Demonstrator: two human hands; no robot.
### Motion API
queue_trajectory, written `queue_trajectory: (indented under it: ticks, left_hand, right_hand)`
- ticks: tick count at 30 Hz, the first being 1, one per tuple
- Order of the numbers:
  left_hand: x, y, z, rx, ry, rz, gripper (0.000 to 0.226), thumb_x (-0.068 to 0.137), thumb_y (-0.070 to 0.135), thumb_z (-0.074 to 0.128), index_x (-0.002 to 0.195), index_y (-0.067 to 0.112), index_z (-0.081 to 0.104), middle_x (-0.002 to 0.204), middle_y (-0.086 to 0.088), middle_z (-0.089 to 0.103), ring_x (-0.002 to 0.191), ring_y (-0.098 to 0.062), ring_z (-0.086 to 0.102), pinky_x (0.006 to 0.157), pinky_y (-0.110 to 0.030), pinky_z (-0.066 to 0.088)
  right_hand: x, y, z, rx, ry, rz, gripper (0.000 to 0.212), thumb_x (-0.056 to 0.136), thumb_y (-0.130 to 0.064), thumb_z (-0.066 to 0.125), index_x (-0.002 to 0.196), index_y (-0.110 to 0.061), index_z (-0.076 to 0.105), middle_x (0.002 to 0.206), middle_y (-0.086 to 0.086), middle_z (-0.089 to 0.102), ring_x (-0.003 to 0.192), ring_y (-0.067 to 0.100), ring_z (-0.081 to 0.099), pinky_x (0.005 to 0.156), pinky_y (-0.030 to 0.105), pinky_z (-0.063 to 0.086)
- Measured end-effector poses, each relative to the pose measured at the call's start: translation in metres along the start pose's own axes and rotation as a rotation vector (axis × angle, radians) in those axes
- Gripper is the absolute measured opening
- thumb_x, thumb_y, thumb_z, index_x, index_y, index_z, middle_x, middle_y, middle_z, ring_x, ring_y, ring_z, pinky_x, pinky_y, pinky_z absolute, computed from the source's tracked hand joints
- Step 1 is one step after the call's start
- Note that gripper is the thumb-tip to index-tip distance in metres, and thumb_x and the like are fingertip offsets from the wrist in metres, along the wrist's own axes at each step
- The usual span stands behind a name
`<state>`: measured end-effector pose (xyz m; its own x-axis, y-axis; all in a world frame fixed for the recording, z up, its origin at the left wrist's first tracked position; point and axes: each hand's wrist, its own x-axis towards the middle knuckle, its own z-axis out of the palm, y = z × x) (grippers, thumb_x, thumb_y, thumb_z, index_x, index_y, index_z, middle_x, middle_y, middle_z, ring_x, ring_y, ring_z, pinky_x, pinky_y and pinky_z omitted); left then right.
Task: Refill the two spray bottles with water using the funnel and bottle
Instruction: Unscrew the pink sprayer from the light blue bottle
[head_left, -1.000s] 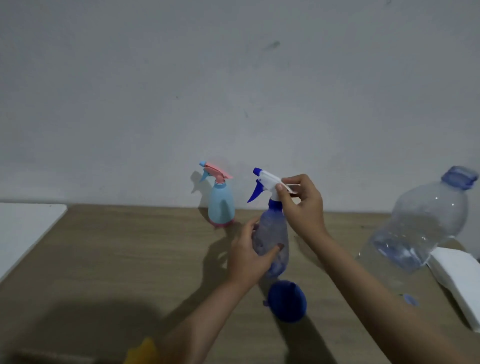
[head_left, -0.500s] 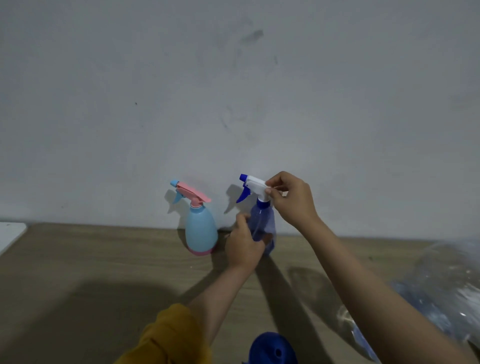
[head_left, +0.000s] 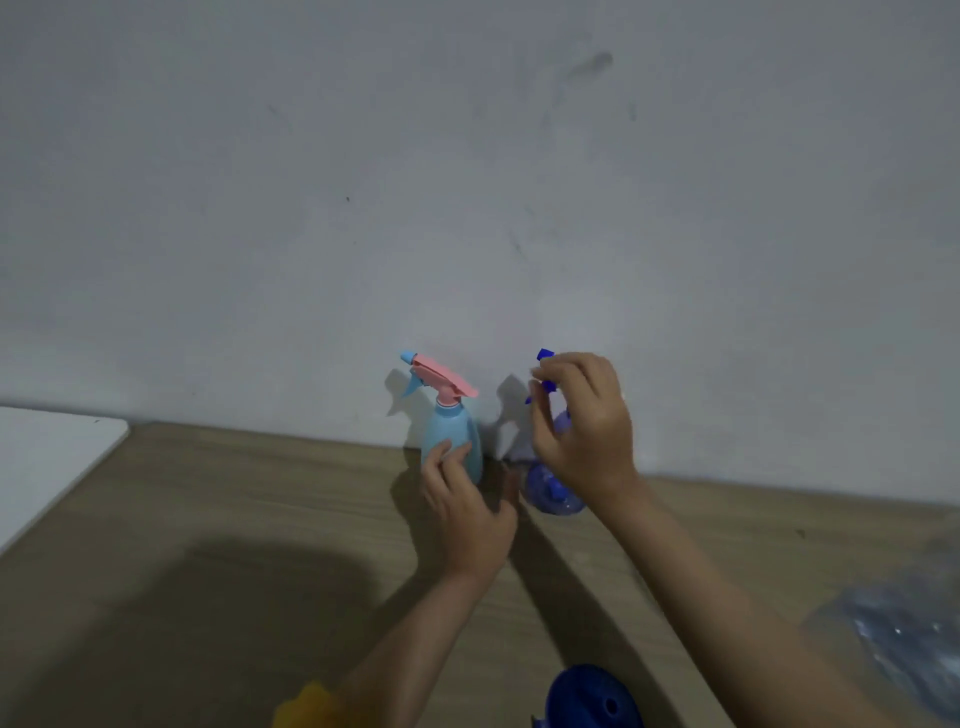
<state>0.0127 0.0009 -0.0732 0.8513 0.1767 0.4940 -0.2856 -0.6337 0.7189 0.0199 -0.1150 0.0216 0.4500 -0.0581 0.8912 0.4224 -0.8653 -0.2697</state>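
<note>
Spray bottles stand side by side at the back of the wooden worktop (head_left: 234, 519), right by the grey wall (head_left: 467, 182). Clear blue spray bottle (head_left: 550, 488) is on the right & mostly hid behind the right hand (head_left: 584, 423); only its round bottom part & bits of its blue trigger top show. Right hand's grip is curled up near that top, fingertips close to the blue trigger piece, but can't tell if it really pinches it or just sits in front. Light blue spray bottle (head_left: 451, 436) w/ a pink trigger top stands upright on the left, just beside the other one. Left hand (head_left: 470, 512) is low between the 2 bottles, fingers loose & spread, fingertips touching the light blue bottle's lower side, not wrapped round it. Nearer the person, at the bottom edge, is the dark blue funnel (head_left: 592, 699), partly cut off. Big clear water bottle (head_left: 898, 634) is blurry at the bottom right corner. White board (head_left: 47, 462) lies on the far left. Bit of yellow sleeve (head_left: 306, 709) shows at the bottom.
</note>
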Motion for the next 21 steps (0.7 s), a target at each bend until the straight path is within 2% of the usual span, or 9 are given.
queue_trajectory:
  ticks: [2, 5, 7, 9, 11, 16, 19, 21]
  left_hand:
    - [0.012, -0.009, -0.009, 0.032, 0.006, -0.076, 0.078, 0.064, 0.031, 0.084, 0.126, 0.003, 0.047, 0.127, -0.017, 0.046, 0.112, -0.022, 0.038, 0.087, -0.034, 0.045]
    - [0.032, -0.027, -0.015, 0.077, -0.111, -0.189, 0.091, 0.063, 0.033, 0.083, 0.136, 0.013, 0.033, 0.134, -0.008, 0.043, 0.119, -0.022, 0.04, 0.09, -0.036, 0.048]
    - [0.043, -0.035, -0.015, 0.081, -0.194, -0.218, 0.085, 0.065, 0.036, 0.081, 0.133, 0.02, 0.033, 0.131, -0.003, 0.049, 0.119, -0.021, 0.047, 0.091, -0.04, 0.052]
    - [0.049, -0.035, -0.016, 0.048, -0.255, -0.231, 0.074, 0.069, 0.035, 0.079, 0.129, 0.022, 0.037, 0.124, -0.001, 0.055, 0.114, -0.02, 0.053, 0.087, -0.039, 0.054]
    - [0.051, -0.032, -0.018, 0.0, -0.277, -0.244, 0.068, 0.073, 0.03, 0.077, 0.128, 0.019, 0.04, 0.123, -0.002, 0.056, 0.114, -0.021, 0.055, 0.088, -0.032, 0.053]
    - [0.043, -0.013, -0.046, -0.074, -0.246, -0.195, 0.064, 0.073, 0.037, 0.076, 0.124, 0.017, 0.043, 0.119, 0.0, 0.057, 0.105, -0.016, 0.056, 0.075, -0.023, 0.048]
    - [0.029, -0.001, -0.072, -0.115, -0.242, -0.188, 0.064, 0.07, 0.043, 0.077, 0.12, 0.019, 0.045, 0.115, 0.003, 0.056, 0.097, -0.012, 0.055, 0.07, -0.02, 0.044]
    - [0.014, 0.006, -0.092, -0.13, -0.272, -0.184, 0.066, 0.069, 0.045, 0.078, 0.12, 0.019, 0.044, 0.113, 0.006, 0.052, 0.097, -0.01, 0.053, 0.062, -0.011, 0.037]
  right_hand:
    - [0.005, -0.018, 0.021, 0.086, -0.148, -0.01, 0.014, 0.086, -0.009, 0.058, 0.094, -0.001, 0.067, 0.092, 0.011, 0.067, 0.087, 0.022, 0.061, 0.08, 0.022, 0.048]
    - [0.011, -0.028, 0.051, 0.135, -0.443, 0.223, 0.031, 0.091, -0.019, 0.06, 0.121, -0.012, 0.061, 0.117, 0.005, 0.064, 0.106, 0.016, 0.059, 0.089, 0.02, 0.046]
    - [0.014, -0.027, 0.065, 0.18, -0.557, 0.375, 0.035, 0.091, -0.019, 0.061, 0.126, -0.018, 0.059, 0.121, 0.003, 0.063, 0.106, 0.015, 0.059, 0.091, 0.022, 0.046]
    - [0.016, -0.027, 0.073, 0.243, -0.54, 0.502, 0.031, 0.091, -0.015, 0.062, 0.122, -0.019, 0.063, 0.113, 0.003, 0.069, 0.097, 0.013, 0.062, 0.09, 0.029, 0.053]
    - [0.016, -0.028, 0.075, 0.25, -0.482, 0.548, 0.029, 0.09, -0.01, 0.061, 0.117, -0.018, 0.067, 0.108, 0.002, 0.071, 0.092, 0.012, 0.064, 0.089, 0.034, 0.055]
    - [0.024, -0.045, 0.051, 0.303, -0.42, 0.53, 0.027, 0.088, -0.007, 0.061, 0.112, -0.016, 0.07, 0.103, 0.002, 0.073, 0.08, 0.009, 0.061, 0.075, 0.021, 0.051]
    - [0.023, -0.06, 0.022, 0.328, -0.416, 0.529, 0.027, 0.088, -0.008, 0.063, 0.112, -0.017, 0.071, 0.101, -0.001, 0.073, 0.085, 0.011, 0.065, 0.079, 0.024, 0.055]
    - [0.015, -0.071, 0.0, 0.351, -0.401, 0.551, 0.027, 0.086, -0.008, 0.065, 0.111, -0.017, 0.071, 0.097, -0.005, 0.072, 0.085, 0.01, 0.066, 0.078, 0.024, 0.055]
